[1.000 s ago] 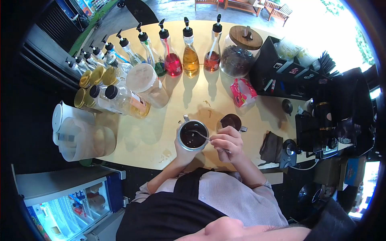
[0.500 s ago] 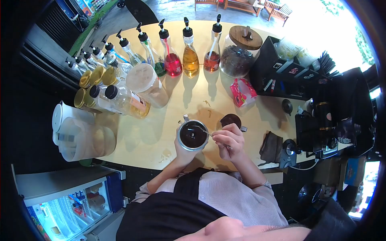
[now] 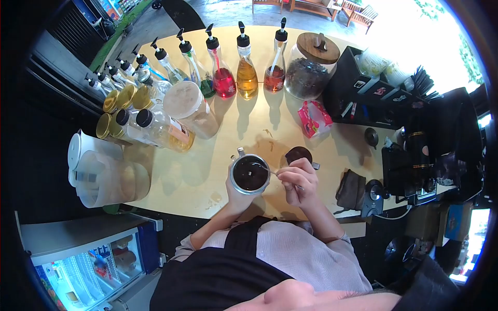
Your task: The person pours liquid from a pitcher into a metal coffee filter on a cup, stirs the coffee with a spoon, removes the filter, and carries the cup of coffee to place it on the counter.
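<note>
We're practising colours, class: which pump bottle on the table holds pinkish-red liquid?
The pinkish-red bottle, standing between the green bottle and the golden bottle; the rightmost pump bottle looks orange-brown instead.

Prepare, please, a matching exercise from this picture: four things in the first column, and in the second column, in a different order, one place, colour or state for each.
Things:
1. Pot
2. Spoon
3. Packet
4. Jar beside the black rack

Descriptions:
A. Between the fingers of the right hand
B. Topped by a wooden lid
C. In the left hand, with dark liquid inside
D. Mainly pink

Right pairs: 1-C, 2-A, 3-D, 4-B
</note>
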Available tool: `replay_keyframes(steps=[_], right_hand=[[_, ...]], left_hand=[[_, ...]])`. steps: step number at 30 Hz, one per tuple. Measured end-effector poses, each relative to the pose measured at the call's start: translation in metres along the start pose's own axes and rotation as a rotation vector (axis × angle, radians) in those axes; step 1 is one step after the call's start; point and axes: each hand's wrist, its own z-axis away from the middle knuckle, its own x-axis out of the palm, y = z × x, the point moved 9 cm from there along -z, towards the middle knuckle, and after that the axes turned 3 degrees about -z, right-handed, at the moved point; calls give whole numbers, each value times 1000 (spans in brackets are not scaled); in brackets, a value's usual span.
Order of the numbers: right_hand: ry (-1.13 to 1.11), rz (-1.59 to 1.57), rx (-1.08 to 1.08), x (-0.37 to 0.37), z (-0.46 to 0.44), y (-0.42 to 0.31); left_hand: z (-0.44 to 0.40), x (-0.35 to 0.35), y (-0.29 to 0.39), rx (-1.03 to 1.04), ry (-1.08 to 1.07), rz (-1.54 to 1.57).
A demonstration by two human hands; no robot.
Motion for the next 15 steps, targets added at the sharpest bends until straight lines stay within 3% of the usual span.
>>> replay_keyframes(steps=[15], right_hand=[[-51, -2, -27, 5, -4, -2]], left_hand=[[1, 1, -4, -10, -18, 28]])
